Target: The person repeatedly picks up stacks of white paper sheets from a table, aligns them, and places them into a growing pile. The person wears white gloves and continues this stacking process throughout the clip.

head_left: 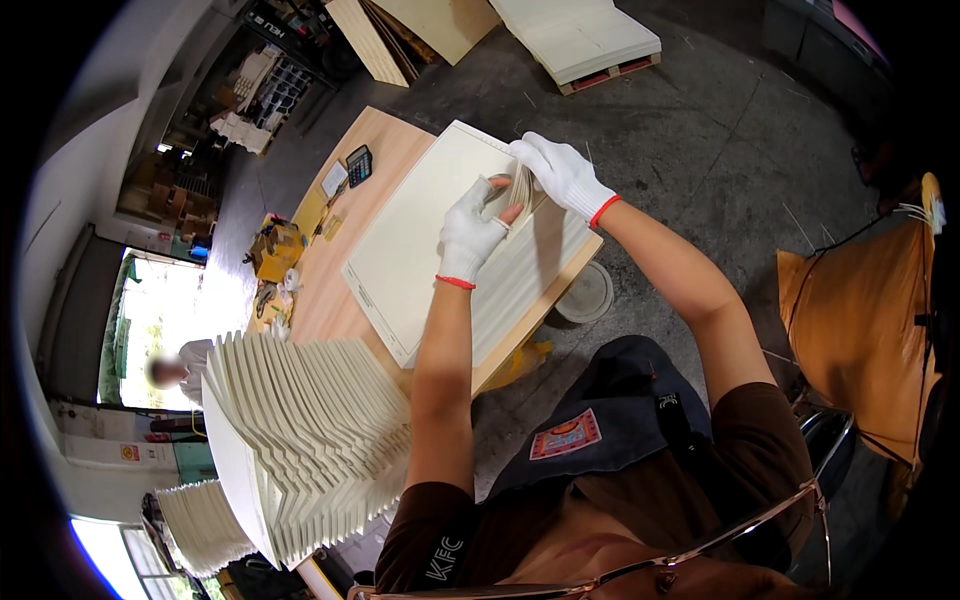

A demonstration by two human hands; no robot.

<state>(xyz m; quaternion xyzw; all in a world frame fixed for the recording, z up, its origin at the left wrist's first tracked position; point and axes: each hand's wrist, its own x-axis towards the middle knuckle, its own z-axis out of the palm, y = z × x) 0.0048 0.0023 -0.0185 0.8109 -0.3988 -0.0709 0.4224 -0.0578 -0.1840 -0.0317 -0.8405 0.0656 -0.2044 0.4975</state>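
Note:
My left hand (470,235) and my right hand (562,172), both in white gloves with red cuffs, grip a thin bundle of cream paper sheets (519,190) between them, fanned at its edge. The bundle is lifted from the far end of a large stack of cream sheets (420,240) lying flat on a wooden table (330,290). My right hand pinches the bundle from the far side, my left hand from the near side.
A tall crisscrossed pile of cream sheet bundles (300,440) stands at the table's near left. A calculator (359,165) and a yellow box (277,247) lie at the far end. A round lid (585,293) lies on the floor; an orange sack (865,330) at right. A person (180,370) stands far left.

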